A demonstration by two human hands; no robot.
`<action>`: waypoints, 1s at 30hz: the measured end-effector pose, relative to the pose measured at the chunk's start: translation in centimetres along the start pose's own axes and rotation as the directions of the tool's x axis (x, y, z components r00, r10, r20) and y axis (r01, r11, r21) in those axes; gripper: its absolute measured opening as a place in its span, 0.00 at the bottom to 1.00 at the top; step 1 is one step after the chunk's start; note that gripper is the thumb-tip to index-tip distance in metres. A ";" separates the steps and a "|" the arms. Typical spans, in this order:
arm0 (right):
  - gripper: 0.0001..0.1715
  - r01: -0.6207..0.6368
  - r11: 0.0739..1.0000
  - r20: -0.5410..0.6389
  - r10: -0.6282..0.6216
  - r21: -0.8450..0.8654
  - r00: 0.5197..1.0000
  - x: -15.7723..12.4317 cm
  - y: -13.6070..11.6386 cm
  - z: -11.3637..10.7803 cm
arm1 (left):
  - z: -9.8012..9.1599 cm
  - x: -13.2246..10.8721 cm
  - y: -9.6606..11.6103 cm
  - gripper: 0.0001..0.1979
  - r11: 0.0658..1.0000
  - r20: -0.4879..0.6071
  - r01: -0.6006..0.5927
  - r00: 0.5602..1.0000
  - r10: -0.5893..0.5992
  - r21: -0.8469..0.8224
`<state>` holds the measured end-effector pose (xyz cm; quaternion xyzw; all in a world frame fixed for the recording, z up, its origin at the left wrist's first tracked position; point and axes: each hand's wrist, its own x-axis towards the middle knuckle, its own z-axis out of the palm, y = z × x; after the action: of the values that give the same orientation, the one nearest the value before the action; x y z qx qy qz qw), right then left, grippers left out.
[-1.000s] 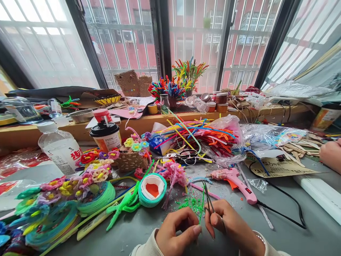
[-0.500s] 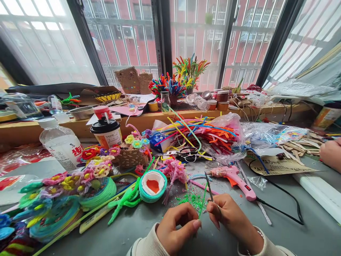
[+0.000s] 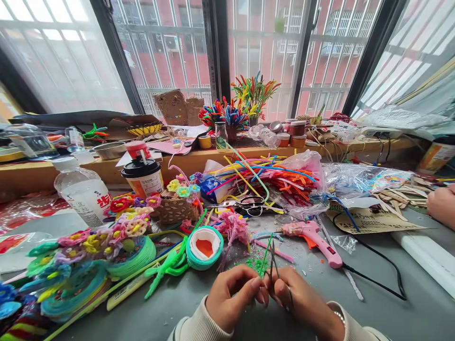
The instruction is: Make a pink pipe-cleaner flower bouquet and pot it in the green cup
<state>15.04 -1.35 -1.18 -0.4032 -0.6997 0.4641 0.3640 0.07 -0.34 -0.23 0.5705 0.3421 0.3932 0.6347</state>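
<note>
My left hand (image 3: 232, 296) pinches the lower end of a thin green pipe cleaner (image 3: 265, 255) that stands up from my fingers. My right hand (image 3: 298, 298) is closed on small dark scissors (image 3: 273, 261) whose blades point up beside the pipe cleaner. The two hands touch at the fingertips, low in the middle of the view. Green fluff clippings (image 3: 258, 263) lie on the grey table (image 3: 377, 303) just beyond them.
A pink glue gun (image 3: 313, 237) with a black cord lies to the right. A green-rimmed roll (image 3: 204, 247), pipe-cleaner flowers (image 3: 124, 227), a bottle (image 3: 83, 192), a lidded cup (image 3: 143, 176), a bag of pipe cleaners (image 3: 277, 182) and black scissors (image 3: 249, 206) crowd the table. Another person's hand (image 3: 442, 204) rests far right.
My hands have drawn together until the fingertips meet. The scissors have tilted upright next to the green pipe cleaner, which now leans a little to the right.
</note>
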 end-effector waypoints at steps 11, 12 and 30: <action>0.36 0.022 1.000 -0.031 -0.022 -0.004 0.999 0.3 0.7 0.5 | 0.1 0.0 0.1 0.14 0.997 0.107 0.044 0.993 -0.051 0.065; 0.36 0.002 1.000 -0.041 -0.003 -0.023 0.999 0.3 0.8 0.6 | 0.1 0.0 0.1 0.15 0.996 0.107 0.042 0.993 -0.050 0.078; 0.38 -0.247 0.969 -0.194 0.246 0.021 0.950 0.2 1.9 0.6 | -0.7 0.6 -1.9 0.26 0.969 0.212 0.049 0.972 -0.102 0.243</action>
<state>14.85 -0.88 -3.07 -0.5316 -0.6057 0.4627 0.3694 -0.09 0.40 -2.19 0.6688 0.3346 0.2586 0.6115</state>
